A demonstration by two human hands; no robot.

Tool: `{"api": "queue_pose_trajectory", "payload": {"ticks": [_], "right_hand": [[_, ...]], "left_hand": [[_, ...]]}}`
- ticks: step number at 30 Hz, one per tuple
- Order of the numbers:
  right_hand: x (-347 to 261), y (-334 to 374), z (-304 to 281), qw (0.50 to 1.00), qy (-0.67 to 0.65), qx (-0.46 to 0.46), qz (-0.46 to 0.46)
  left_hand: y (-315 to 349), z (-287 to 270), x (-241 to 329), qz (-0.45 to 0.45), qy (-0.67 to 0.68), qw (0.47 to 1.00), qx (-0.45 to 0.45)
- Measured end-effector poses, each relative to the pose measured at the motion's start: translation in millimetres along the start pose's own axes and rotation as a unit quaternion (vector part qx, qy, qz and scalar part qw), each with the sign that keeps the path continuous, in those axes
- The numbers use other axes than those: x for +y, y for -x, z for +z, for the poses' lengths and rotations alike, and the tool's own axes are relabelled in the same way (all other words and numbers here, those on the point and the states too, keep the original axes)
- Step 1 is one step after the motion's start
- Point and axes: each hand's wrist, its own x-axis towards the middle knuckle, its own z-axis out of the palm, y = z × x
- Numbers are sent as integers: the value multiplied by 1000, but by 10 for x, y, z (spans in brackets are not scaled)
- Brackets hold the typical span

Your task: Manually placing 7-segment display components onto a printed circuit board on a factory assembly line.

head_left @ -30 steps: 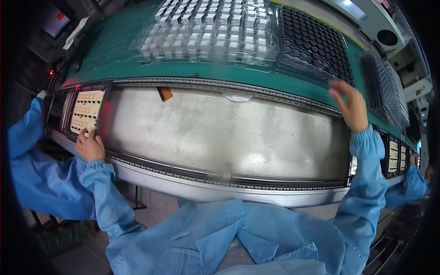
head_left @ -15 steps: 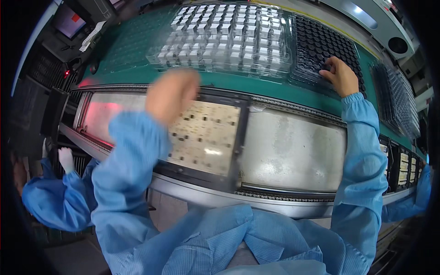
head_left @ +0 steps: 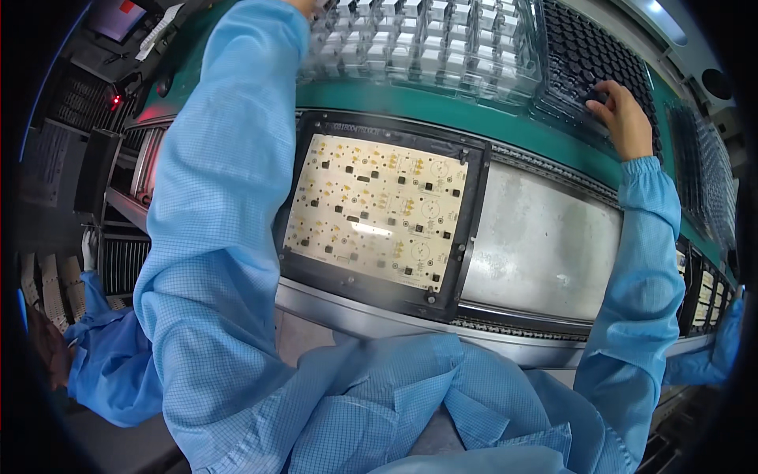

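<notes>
My right hand (head_left: 629, 120) is closed in a pinch over the near edge of a tray of black round parts (head_left: 612, 47), with a small black part (head_left: 595, 95) between thumb and fingers. My left arm stretches far forward; only a sliver of my left hand (head_left: 303, 5) shows at the top edge, its fingers cut off, beside a clear plastic tray of white block-shaped parts (head_left: 426, 47). Between my arms, a cream circuit board (head_left: 375, 209) with small black and yellow components lies in a black frame (head_left: 369, 294) on the conveyor.
A bare metal plate (head_left: 545, 237) lies in the conveyor right of the frame. Stacked clear trays (head_left: 703, 166) stand at the far right on the green bench top (head_left: 426, 95). Co-workers' blue sleeves (head_left: 118, 371) show at the left and right edges; a monitor (head_left: 114, 17) is at upper left.
My left hand has gone from above the board's left side forward to the top edge, uncovering the board. The board and frame sit further right in view. My right hand stays at the black-part tray.
</notes>
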Motion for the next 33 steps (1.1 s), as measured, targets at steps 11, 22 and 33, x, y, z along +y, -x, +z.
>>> {"api": "queue_pose_trajectory", "payload": {"ticks": [11,22,33], "right_hand": [[2048,1140,60,994,-93,50,31],[1394,1897,-91,940,-339,25,37],[958,1919,117,882,-455,-112,51]], "left_hand": [[-1313,1270,4052,-298,176,920,-182],[-1012,1717,4234,-229,40,948,-218],[-941,1752,4142,-263,46,924,-274]]}}
